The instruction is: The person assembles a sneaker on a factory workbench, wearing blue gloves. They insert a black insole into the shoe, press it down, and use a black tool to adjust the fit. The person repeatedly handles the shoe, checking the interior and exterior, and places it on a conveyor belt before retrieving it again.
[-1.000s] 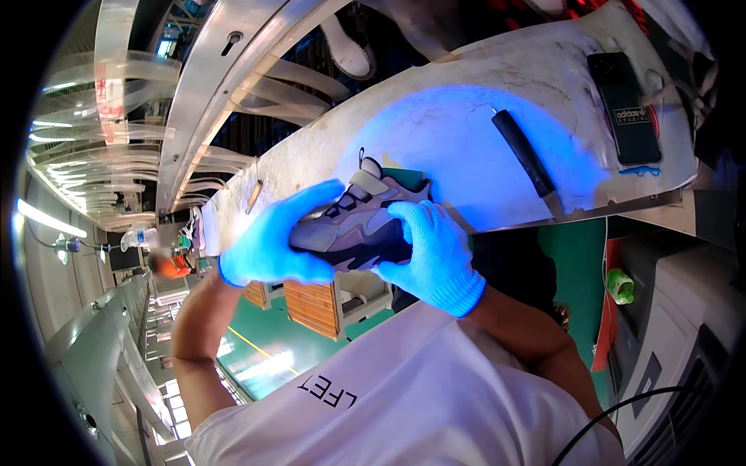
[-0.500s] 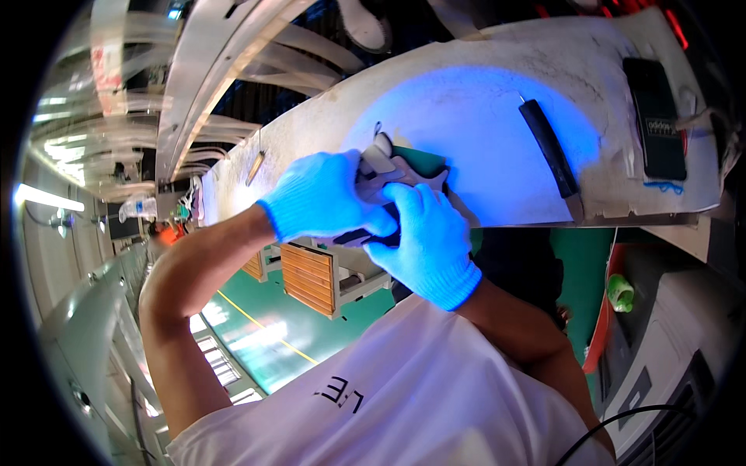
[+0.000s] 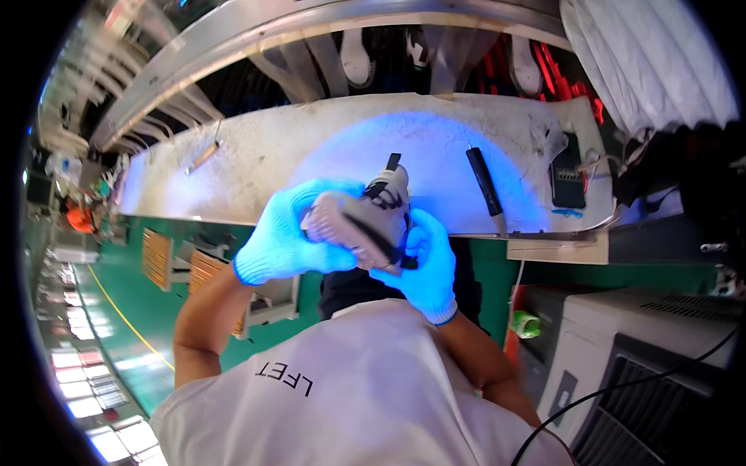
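Observation:
A grey-and-white sneaker (image 3: pixel 392 198) with black laces and a black pull tab is held over the near edge of the worktable, sole side partly turned toward me. My left hand (image 3: pixel 287 237), in a knitted glove tinted blue by the light, is closed around one end of the sole. At the other side of the shoe my right hand (image 3: pixel 429 268), gloved alike, grips its lower edge with curled fingers. Part of the shoe is hidden behind the gloves. To the right lies a black pen-shaped tool (image 3: pixel 483 179) with a thin tip.
On the worktable (image 3: pixel 256 140) are a small wooden-handled tool (image 3: pixel 203 158) at left and a dark phone (image 3: pixel 567 175) at right. Beyond it, shoes (image 3: pixel 356 62) stand behind a metal rail (image 3: pixel 287 39). A grey machine (image 3: pixel 622 326) with a cable is at lower right.
Both hands have turned the sneaker, so its side and sole edge now show instead of its green patch and opening. My left hand has shifted around the sole. The view has swung rightward.

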Demonstrator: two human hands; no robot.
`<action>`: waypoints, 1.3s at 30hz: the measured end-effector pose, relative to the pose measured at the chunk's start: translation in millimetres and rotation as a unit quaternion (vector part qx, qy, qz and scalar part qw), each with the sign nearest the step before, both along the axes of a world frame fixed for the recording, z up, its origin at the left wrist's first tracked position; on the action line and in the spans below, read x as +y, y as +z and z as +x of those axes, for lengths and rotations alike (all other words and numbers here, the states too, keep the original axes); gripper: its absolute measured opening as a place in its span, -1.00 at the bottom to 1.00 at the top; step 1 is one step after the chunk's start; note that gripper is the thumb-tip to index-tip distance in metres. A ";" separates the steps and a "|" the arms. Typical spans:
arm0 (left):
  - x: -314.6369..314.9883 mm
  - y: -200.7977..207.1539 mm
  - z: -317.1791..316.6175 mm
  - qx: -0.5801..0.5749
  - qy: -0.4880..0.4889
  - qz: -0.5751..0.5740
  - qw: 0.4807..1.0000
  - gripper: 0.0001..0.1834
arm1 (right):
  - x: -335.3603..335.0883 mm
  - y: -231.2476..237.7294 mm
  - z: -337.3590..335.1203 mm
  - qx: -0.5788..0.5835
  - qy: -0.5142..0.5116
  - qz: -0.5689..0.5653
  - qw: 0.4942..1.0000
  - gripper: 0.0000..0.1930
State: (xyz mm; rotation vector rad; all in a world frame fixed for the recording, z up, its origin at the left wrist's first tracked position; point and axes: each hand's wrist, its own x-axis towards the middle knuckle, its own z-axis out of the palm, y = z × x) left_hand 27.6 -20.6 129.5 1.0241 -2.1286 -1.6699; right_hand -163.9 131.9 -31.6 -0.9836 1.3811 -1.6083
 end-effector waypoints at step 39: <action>86.1 -56.4 45.6 0.287 0.206 -0.145 0.924 -0.59 | -27.4 117.2 51.1 0.399 0.106 -0.185 0.892 -0.21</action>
